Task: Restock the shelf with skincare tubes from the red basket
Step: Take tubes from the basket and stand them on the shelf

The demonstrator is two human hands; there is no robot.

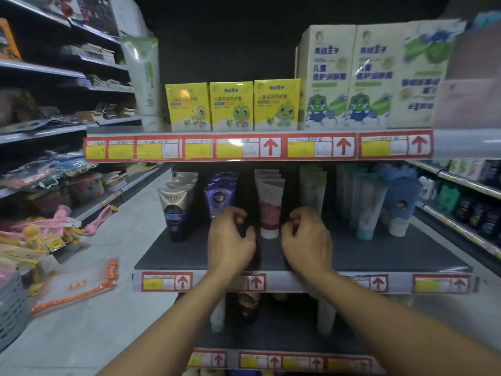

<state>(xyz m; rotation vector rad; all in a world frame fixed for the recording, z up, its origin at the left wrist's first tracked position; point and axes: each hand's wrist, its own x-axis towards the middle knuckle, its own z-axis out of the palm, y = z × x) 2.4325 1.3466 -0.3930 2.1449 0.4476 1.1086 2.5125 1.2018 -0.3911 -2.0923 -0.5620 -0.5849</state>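
My left hand [231, 240] and my right hand [306, 240] hover over the dark middle shelf [379, 256], fingers curled in, with nothing visible in either. Between them stands a white and pink tube [269, 210], the front one of a row; neither hand touches it. Left of my left hand stand purple Nivea tubes [221, 198] and bronze-and-dark tubes [174, 210]. Pale green and white tubes [367, 204] stand to the right. The red basket is not in view.
Yellow cartoon boxes [231, 105] and tall cream boxes [349, 77] fill the top shelf above red price strips [260, 146]. More tubes stand on the lower shelf [248, 308]. A grey basket [10, 308] and packets [78, 283] lie on the floor at left.
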